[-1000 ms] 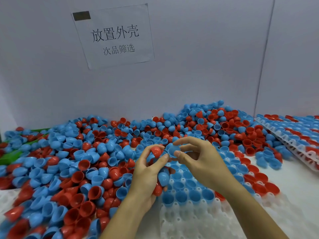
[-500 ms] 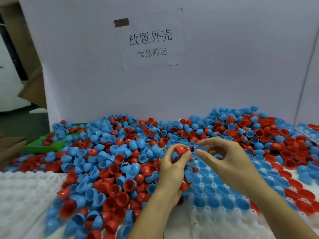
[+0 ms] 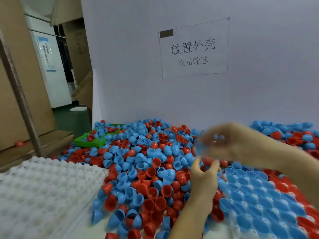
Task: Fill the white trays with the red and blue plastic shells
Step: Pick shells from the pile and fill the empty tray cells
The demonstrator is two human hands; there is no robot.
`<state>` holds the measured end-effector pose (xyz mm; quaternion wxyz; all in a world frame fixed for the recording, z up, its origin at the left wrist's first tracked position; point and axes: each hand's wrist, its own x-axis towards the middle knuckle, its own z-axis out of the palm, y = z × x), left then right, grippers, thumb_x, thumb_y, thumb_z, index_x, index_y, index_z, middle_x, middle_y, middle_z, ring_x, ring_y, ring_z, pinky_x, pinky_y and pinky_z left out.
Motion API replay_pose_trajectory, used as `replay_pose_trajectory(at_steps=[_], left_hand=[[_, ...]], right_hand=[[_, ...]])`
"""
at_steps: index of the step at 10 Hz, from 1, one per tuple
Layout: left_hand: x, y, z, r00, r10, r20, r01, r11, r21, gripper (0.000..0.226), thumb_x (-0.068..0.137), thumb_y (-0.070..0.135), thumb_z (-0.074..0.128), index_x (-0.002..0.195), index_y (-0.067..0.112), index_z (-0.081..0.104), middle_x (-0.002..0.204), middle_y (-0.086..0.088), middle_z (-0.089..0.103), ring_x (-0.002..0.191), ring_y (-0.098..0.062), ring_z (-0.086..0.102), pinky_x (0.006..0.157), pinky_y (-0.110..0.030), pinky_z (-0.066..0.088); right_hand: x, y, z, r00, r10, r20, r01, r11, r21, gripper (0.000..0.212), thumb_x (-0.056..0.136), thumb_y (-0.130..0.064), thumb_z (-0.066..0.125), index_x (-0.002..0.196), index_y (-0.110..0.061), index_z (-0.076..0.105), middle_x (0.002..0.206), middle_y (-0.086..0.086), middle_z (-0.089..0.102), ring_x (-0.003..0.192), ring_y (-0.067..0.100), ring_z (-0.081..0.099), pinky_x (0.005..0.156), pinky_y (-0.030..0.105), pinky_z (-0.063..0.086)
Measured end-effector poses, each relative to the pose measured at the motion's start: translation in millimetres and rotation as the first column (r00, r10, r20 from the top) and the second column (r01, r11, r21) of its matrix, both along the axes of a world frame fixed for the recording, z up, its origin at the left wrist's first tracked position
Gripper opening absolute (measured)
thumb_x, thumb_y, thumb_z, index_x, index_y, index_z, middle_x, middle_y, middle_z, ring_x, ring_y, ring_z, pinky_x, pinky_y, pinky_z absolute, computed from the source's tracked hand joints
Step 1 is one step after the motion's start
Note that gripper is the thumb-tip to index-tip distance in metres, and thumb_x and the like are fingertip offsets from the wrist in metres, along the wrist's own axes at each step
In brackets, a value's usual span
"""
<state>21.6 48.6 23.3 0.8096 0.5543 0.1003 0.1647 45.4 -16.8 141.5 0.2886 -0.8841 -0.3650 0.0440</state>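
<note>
A big loose heap of red and blue plastic shells (image 3: 146, 163) covers the table. At the lower right lies a white tray (image 3: 232, 227); several of its cups hold blue shells (image 3: 259, 204), with red shells (image 3: 303, 223) along its right side. My left hand (image 3: 203, 176) is raised over the tray's left edge, its thumb and fingers pinching a red shell (image 3: 207, 160). My right hand (image 3: 229, 144) is above it, blurred by motion, with its fingers curled on what looks like a blue shell (image 3: 201, 149).
A stack of bare white trays (image 3: 43, 190) fills the lower left. A green tray (image 3: 89, 144) is half buried at the heap's far left. A white board with a paper sign (image 3: 193, 49) stands behind. Cardboard boxes (image 3: 20, 83) rise to the left.
The view has swung left, showing the stacked trays and boxes. My right hand has lifted above my left hand and now blurs. My left hand still pinches the red shell.
</note>
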Motion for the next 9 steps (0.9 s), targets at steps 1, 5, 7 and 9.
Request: replay_pose_trajectory(at_steps=[1, 5, 7, 9], left_hand=[[0, 0, -4, 1.0, 0.009, 0.007, -0.01, 0.991, 0.133, 0.01, 0.091, 0.027, 0.065, 0.084, 0.034, 0.064, 0.085, -0.002, 0.067, 0.084, -0.026, 0.068, 0.084, -0.039, 0.06], [-4, -3, -3, 0.996, -0.067, 0.051, 0.058, 0.984, 0.169, 0.006, 0.098, 0.03, 0.067, 0.092, 0.032, 0.068, 0.094, -0.017, 0.07, 0.075, -0.027, 0.066, 0.069, -0.035, 0.058], [-5, -6, -6, 0.991, -0.084, 0.103, 0.045, 0.941, 0.337, 0.027, 0.099, 0.014, 0.062, 0.09, 0.039, 0.067, 0.09, 0.008, 0.074, 0.07, -0.012, 0.065, 0.066, -0.025, 0.058], [-5, -12, -7, 0.975, -0.126, 0.181, -0.006, 0.806, 0.592, 0.02, 0.099, 0.015, 0.062, 0.106, 0.033, 0.064, 0.095, 0.008, 0.071, 0.079, -0.018, 0.068, 0.075, -0.041, 0.06]], right_hand=[[5, -13, 36, 0.99, 0.12, -0.077, -0.076, 0.9, 0.429, 0.118, 0.059, -0.048, 0.08, 0.158, -0.028, 0.018, 0.153, -0.017, 0.04, 0.127, 0.009, 0.055, 0.095, 0.017, 0.047], [11, -60, -48, 0.989, -0.093, 0.118, 0.08, 0.99, 0.115, 0.031, 0.095, -0.025, 0.064, 0.125, -0.034, 0.065, 0.119, -0.027, 0.063, 0.101, -0.011, 0.062, 0.08, 0.009, 0.05], [2, -69, -71, 0.987, -0.144, 0.072, 0.12, 0.955, 0.271, 0.021, 0.088, -0.032, 0.071, 0.105, -0.044, 0.066, 0.106, -0.026, 0.066, 0.094, -0.012, 0.063, 0.073, 0.013, 0.055], [-3, -78, -88, 0.954, -0.299, 0.038, 0.247, 0.848, 0.47, 0.021, 0.076, -0.024, 0.084, 0.088, -0.036, 0.071, 0.085, -0.02, 0.072, 0.082, -0.004, 0.067, 0.067, 0.017, 0.055]])
